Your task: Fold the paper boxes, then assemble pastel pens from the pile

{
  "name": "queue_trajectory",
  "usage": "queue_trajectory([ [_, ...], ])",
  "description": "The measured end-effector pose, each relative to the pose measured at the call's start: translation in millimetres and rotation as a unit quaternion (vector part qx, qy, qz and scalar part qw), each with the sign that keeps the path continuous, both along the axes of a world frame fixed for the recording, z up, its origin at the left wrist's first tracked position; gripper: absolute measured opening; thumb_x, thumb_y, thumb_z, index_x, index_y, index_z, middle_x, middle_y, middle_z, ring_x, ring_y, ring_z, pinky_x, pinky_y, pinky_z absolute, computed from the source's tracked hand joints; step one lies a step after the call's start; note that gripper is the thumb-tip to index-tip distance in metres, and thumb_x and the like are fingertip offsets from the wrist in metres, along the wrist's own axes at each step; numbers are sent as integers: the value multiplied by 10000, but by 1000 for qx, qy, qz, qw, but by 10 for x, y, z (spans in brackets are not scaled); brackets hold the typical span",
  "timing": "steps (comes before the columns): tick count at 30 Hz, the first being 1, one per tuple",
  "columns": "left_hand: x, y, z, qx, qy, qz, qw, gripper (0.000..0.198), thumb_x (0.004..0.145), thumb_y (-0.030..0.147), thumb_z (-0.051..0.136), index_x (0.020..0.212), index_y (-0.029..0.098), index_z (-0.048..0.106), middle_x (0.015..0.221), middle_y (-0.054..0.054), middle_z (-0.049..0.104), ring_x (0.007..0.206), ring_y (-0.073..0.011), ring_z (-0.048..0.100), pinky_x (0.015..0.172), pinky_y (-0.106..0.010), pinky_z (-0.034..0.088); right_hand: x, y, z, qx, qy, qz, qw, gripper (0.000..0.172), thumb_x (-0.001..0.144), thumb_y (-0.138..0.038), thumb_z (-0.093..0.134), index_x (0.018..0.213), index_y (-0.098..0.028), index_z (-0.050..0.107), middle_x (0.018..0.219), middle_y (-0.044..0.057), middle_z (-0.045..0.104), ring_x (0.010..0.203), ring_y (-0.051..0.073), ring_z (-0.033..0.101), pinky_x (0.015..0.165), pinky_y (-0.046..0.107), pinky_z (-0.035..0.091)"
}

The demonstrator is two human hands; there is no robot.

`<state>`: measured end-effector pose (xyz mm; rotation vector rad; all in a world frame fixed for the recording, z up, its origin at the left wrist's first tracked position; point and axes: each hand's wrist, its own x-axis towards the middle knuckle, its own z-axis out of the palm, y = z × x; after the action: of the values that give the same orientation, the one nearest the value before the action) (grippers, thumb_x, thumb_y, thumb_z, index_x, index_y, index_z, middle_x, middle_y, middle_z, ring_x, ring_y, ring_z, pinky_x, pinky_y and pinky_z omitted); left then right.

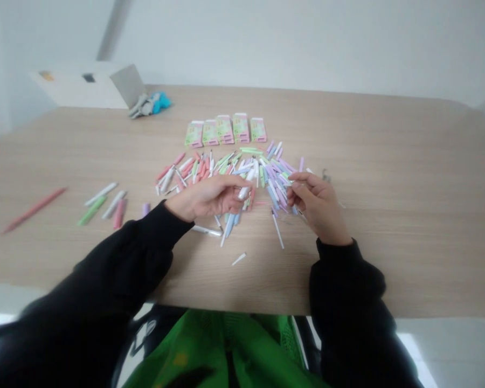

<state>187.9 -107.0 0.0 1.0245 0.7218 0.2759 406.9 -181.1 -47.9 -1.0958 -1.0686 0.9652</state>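
The white pen-like piece [243, 193] is in the left hand [215, 196], above the near part of the pile, pinched between thumb and fingers. The right hand [310, 200] is at the pile's right side, thumb and index finger brought close together; blur hides whether anything is between them. The pile [272, 175] of slim pieces in red, white, green, blue and lilac spreads across the middle of the table [408, 210], a pale wood-grain top. A small white sliver [239, 259] lies apart, near the near edge. Beyond the pile stands a row of green-and-pink packets [224, 129]. To the left lie a few loose pieces [92, 210] and, farther left, a long red stick [34, 210]. At the far left, grey and blue crumpled items [150, 104] lie beside a white box [89, 89]. Behind rises a plain pale wall [307, 46] with a grey strip [113, 29] at left; light floor [461, 345] shows at near right.
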Motion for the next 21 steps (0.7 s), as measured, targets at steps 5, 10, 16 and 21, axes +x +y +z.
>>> queue_trajectory([
  [5, -129, -150, -77, -100, -60, -16, 993, 316, 955, 212, 462, 649, 162, 523, 527, 28, 340, 433, -76, 252, 427, -204, 325, -132, -20, 23, -26, 58, 92, 994, 240, 750, -364, 804, 893, -204, 696, 705, -20, 702, 600, 106, 638, 590, 256, 535],
  [10, -172, -130, -165, -80, -83, -39, 993, 344, 956, 221, 430, 631, 161, 525, 503, 27, 330, 420, -77, 207, 422, -214, 301, -213, -8, -15, -42, 78, 123, 988, 271, 738, -389, 839, 886, -199, 716, 724, -19, 715, 608, 92, 652, 613, 238, 551],
  [16, -154, -151, -269, 41, -35, -77, 996, 312, 902, 203, 464, 595, 177, 511, 492, -12, 463, 472, -118, 410, 467, -251, 351, -210, 1, -46, -55, 69, 122, 989, 329, 711, -464, 858, 849, -211, 699, 686, -34, 689, 572, 97, 621, 579, 246, 539],
  [21, -179, -139, -396, 155, -35, -138, 978, 183, 870, 250, 559, 715, 156, 585, 617, -6, 568, 577, -117, 500, 549, -243, 395, -217, -19, -34, -44, 36, 140, 988, 333, 756, -480, 827, 868, -202, 681, 669, -37, 671, 539, 87, 597, 544, 235, 510],
])
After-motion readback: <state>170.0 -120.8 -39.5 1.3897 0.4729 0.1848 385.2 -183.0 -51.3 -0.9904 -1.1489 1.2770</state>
